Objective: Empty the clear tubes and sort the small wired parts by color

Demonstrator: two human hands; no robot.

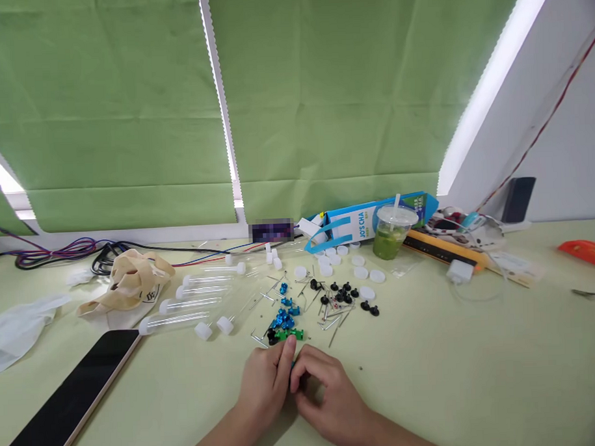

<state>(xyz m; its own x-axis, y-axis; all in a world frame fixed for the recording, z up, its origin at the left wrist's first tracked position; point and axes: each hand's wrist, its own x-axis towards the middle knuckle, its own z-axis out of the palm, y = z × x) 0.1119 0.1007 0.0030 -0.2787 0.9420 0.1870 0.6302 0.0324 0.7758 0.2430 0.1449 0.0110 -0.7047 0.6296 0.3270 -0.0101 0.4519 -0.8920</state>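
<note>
My left hand (266,380) is closed, its thumb lying along the top and pointing away from me. Against it, my right hand (330,394) curls with thumb and fingers pinched together. A tiny bit of blue shows between the two hands; the rest of it is hidden by the fingers. Just beyond my fingertips lie green metal fittings (295,334), with a black knob (272,337) beside them. Several blue metal fittings (284,320) are heaped behind these. To their right are black thumb-screw-like pieces (346,293) among thin metal rods and hex keys (333,322).
Clear capped tubes (188,321) lie left of the parts, near a phone (74,393) and a beige cloth item (134,284). White caps (360,272), a lidded green drink (390,239) and a blue-and-white bag (360,224) stand at the back right. Cables (55,257) run along the back.
</note>
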